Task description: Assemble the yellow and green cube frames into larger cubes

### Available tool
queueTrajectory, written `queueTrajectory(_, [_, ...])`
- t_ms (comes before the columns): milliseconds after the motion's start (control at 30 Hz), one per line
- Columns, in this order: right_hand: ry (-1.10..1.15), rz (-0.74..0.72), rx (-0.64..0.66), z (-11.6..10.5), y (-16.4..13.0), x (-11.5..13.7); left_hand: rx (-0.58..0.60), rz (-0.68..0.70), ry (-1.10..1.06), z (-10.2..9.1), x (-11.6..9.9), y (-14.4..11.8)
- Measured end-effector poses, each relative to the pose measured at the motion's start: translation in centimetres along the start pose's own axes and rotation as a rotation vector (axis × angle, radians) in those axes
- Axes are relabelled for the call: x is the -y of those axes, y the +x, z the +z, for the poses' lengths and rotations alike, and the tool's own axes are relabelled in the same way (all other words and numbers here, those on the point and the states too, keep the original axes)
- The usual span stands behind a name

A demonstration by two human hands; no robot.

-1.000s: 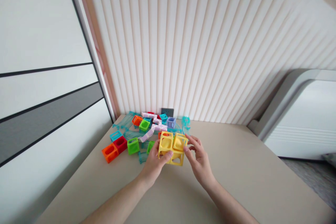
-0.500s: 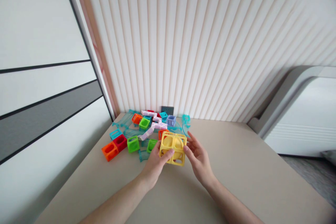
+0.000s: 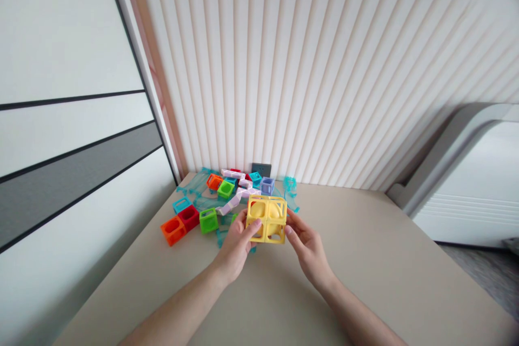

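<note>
Held above the table is a yellow openwork block (image 3: 266, 219), made of cube frames joined in a square with rounded pieces inside. My left hand (image 3: 237, 239) is closed on its left side, thumb across the front face and fingers behind. At the right edge, my right hand (image 3: 310, 248) has its thumb against the block and its fingers curled round the back, partly hidden. Close to the left hand lie a green cube frame (image 3: 208, 220) and a pink zigzag piece (image 3: 231, 203).
Orange (image 3: 173, 231) and red (image 3: 188, 218) cubes sit joined at the left of the table (image 3: 365, 281). Behind are teal translucent pieces (image 3: 194, 186), a lavender cube (image 3: 267, 185) and a black socket (image 3: 261, 170) by the ribbed wall (image 3: 284, 65). A white headboard-like panel (image 3: 474, 173) stands right.
The yellow block has tipped and risen slightly, so its front face now shows more squarely. My right hand's fingers have closed in on its right side. The camera view has shifted a little.
</note>
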State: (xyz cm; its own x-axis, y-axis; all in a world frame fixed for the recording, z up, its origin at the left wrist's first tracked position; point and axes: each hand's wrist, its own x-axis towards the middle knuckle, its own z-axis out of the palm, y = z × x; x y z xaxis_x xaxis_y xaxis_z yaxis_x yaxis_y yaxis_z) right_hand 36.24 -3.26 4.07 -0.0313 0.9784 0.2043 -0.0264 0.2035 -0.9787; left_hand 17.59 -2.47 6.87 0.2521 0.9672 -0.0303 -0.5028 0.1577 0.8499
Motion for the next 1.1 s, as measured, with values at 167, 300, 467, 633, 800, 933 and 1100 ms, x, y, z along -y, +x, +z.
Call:
queueTrajectory(167, [0.029,0.018,0.018,0.0,0.1,0.6,0.006,0.003,0.066,-0.3,-0.1,0.2])
queueTrajectory(300, [-0.003,-0.014,0.065,0.0,0.0,0.7,0.008,0.043,0.068,-0.5,0.1,0.4])
queueTrajectory(467, [-0.045,-0.038,0.083,0.0,-0.1,1.1,0.035,0.051,0.021,-0.5,0.2,0.4])
queueTrajectory(633, [-0.033,-0.01,0.084,0.4,0.0,1.8,0.016,0.042,0.029,-0.1,0.3,0.1])
queueTrajectory(800, [-0.017,0.027,0.079,0.3,0.1,1.4,0.003,0.011,0.053,-0.1,0.2,0.0])
queueTrajectory(933, [-0.031,0.021,0.078,0.1,0.0,0.6,0.017,-0.016,0.097,-0.4,0.0,0.1])
queueTrajectory(1100, [-0.126,-0.034,0.07,-0.1,-0.2,0.5,0.001,0.021,0.118,-0.7,0.6,0.2])
